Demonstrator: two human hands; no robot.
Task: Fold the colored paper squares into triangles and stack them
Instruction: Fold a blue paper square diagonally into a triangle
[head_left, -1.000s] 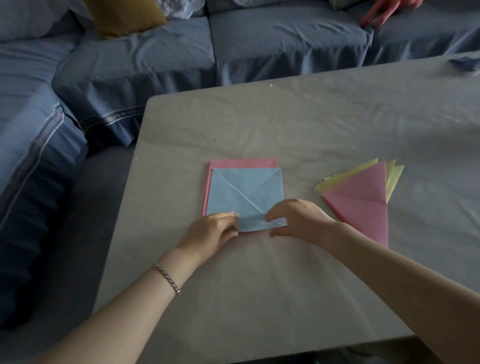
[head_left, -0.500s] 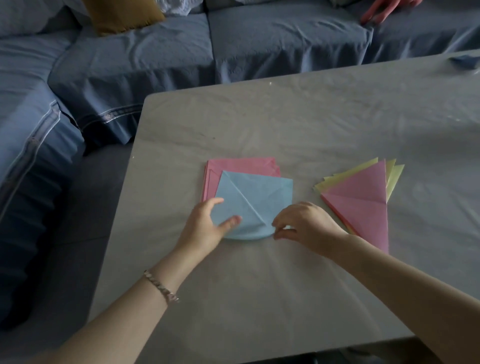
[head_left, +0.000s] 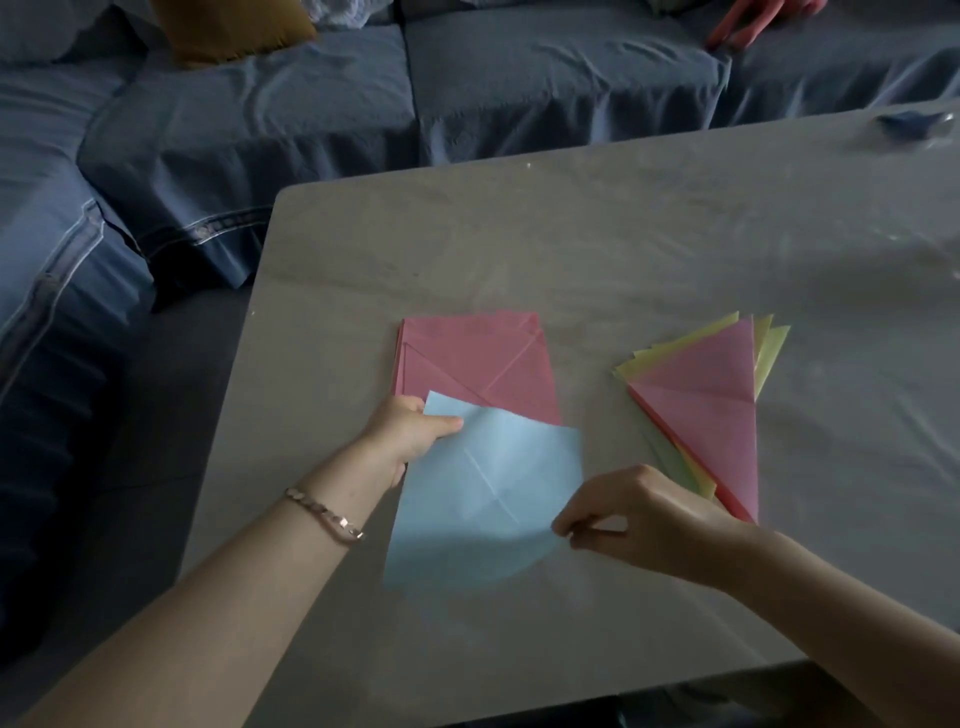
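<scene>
A light blue paper square (head_left: 483, 493) with crease lines is lifted off the table, curving in the air. My left hand (head_left: 410, 431) grips its upper left corner. My right hand (head_left: 639, 514) pinches its lower right edge. Behind it a stack of pink paper squares (head_left: 478, 364) lies flat on the table, the top sheet creased. To the right sits a pile of folded triangles (head_left: 711, 415), pink on top, with yellow and green ones underneath.
The grey table (head_left: 623, 249) has its left edge near my left arm and its front edge below my forearms. A blue sofa (head_left: 363, 88) wraps the back and left. A small dark blue object (head_left: 909, 124) lies at the table's far right.
The blue sheet has come off the pink stack, lifted and drawn toward me. Both hands moved nearer with it, and the pink stack's top sheet is now uncovered.
</scene>
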